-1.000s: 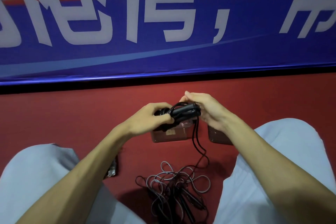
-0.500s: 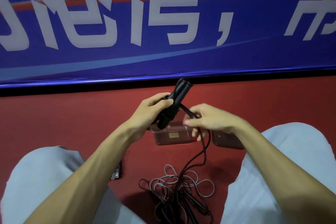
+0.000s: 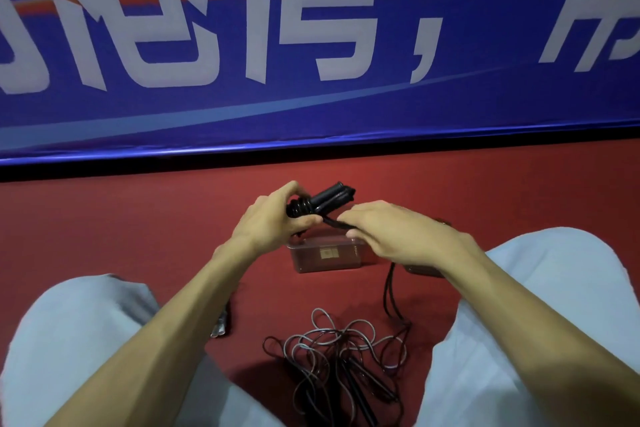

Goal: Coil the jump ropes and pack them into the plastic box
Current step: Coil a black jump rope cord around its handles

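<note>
A person sits on a red floor (image 3: 138, 236) with both legs (image 3: 86, 340) bent up at the sides. The left hand (image 3: 273, 222) grips a black jump rope (image 3: 329, 199) in the air. Its fingers and thumb are curled tight round the end of the two handles, where some cord is wound in rings. The handles lie side by side and point up and to the right. The right hand (image 3: 398, 236) is just beside them. Its fingers are curled over the cord (image 3: 337, 224), which runs from the handles under the palm. The cord then hangs down below that hand to the floor. A clear plastic box (image 3: 325, 256) sits on the floor under the hands. Nothing can be seen in it. A second box (image 3: 422, 269) is to its right, mostly hidden by the right arm. Nearer the person, between the legs, is a pile of ropes (image 3: 332, 357), all tangled, some black and some grey. A big blue banner (image 3: 311, 107) with white signs stands behind.
</note>
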`<action>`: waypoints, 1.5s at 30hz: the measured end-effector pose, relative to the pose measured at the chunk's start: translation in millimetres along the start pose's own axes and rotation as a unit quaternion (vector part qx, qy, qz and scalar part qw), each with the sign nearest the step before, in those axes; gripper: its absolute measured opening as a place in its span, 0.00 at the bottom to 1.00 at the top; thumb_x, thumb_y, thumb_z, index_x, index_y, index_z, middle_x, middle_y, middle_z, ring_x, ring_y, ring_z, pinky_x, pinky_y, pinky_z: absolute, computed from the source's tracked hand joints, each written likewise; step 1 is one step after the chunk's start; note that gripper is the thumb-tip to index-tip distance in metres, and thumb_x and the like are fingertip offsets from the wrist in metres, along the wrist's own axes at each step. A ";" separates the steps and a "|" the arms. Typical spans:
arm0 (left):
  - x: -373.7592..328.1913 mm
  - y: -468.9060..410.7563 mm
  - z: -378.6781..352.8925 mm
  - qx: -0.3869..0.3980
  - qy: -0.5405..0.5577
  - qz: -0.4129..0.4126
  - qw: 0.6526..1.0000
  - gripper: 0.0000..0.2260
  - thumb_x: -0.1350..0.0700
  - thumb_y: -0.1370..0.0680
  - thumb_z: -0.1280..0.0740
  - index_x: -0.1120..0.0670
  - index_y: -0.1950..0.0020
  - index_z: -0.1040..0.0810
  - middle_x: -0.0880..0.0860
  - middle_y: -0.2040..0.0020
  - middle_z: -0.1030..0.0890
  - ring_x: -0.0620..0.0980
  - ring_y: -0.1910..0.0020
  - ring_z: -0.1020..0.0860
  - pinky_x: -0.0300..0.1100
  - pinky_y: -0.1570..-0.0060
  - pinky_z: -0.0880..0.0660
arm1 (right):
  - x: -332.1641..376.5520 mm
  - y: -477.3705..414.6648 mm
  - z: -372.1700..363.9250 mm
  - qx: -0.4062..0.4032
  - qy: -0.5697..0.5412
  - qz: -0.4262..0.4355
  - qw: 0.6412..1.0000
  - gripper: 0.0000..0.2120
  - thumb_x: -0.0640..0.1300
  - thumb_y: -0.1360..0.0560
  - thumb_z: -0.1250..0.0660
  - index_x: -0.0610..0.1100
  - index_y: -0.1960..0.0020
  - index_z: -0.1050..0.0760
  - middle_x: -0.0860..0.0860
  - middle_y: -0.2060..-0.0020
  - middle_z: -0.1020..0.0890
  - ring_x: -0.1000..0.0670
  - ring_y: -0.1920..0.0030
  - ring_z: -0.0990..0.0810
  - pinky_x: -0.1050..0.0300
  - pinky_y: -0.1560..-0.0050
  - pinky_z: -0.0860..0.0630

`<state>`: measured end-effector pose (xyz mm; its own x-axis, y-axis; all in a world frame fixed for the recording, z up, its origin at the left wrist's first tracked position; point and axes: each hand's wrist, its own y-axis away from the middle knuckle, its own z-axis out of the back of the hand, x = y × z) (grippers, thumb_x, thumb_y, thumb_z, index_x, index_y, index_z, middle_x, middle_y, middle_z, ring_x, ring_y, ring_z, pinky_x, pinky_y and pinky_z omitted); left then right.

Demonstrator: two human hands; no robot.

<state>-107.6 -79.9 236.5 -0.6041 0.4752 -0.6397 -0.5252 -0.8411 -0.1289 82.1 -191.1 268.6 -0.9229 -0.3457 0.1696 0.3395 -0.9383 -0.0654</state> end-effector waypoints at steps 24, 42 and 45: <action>-13.5 12.2 -4.7 0.101 -0.070 -0.135 0.983 0.35 0.27 0.36 0.32 0.37 0.32 0.27 0.39 0.41 0.19 0.41 0.42 0.21 0.48 0.44 0.23 | -11.9 -17.7 -14.8 -0.195 -0.228 -0.181 0.937 0.08 0.53 0.28 0.27 0.52 0.65 0.20 0.52 0.68 0.17 0.53 0.63 0.20 0.56 0.60 0.26; -32.9 15.7 8.3 0.024 0.371 -0.040 0.927 0.20 0.57 0.21 0.34 0.37 0.33 0.24 0.44 0.52 0.18 0.47 0.61 0.20 0.36 0.65 0.25 | -14.5 -11.6 -3.6 -0.046 -0.484 -0.114 0.867 0.06 0.38 0.19 0.38 0.42 0.54 0.26 0.49 0.63 0.20 0.55 0.71 0.32 0.65 0.76 0.38; -36.4 17.9 8.3 0.024 0.376 -0.030 0.926 0.16 0.58 0.22 0.32 0.41 0.39 0.20 0.46 0.56 0.18 0.48 0.63 0.21 0.35 0.68 0.27 | -12.8 -8.4 -1.7 -0.010 -0.446 -0.101 0.890 0.04 0.38 0.19 0.38 0.41 0.53 0.29 0.48 0.65 0.22 0.53 0.73 0.29 0.62 0.77 0.33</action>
<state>-100.0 -110.1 263.8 0.0058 0.1916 -0.9815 -0.5810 -0.7982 -0.1592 90.7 -178.8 265.3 -0.4512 -0.0437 0.8913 0.1725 -0.9842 0.0391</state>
